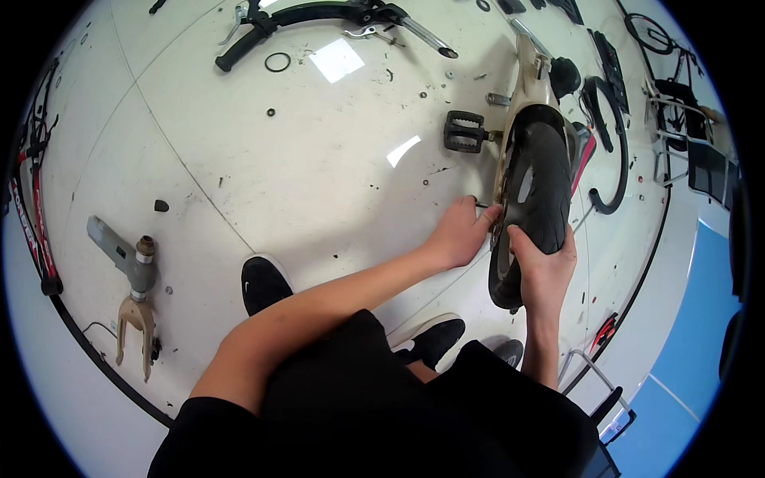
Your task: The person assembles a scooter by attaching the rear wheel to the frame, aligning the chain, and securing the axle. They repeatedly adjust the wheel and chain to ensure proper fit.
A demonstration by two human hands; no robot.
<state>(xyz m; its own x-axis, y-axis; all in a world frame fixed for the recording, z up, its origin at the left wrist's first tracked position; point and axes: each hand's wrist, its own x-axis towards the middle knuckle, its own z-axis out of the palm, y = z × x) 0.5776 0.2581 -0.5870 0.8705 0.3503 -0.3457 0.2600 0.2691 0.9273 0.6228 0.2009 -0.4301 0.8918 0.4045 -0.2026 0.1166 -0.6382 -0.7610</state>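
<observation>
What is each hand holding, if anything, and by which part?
The right hand grips the black tyre at its near end. The left hand is beside it, at a thin dark rod; whether that is held cannot be told.

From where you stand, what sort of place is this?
Probably a bike workshop, judging by the thick black-tyred wheel, the loose beige-and-grey metal fork and the curved black handlebar.

The tire (550, 179) looks matt, grooved rubber, the pedal (464, 132) plastic, the floor (319, 175) smooth and glossy.
</observation>
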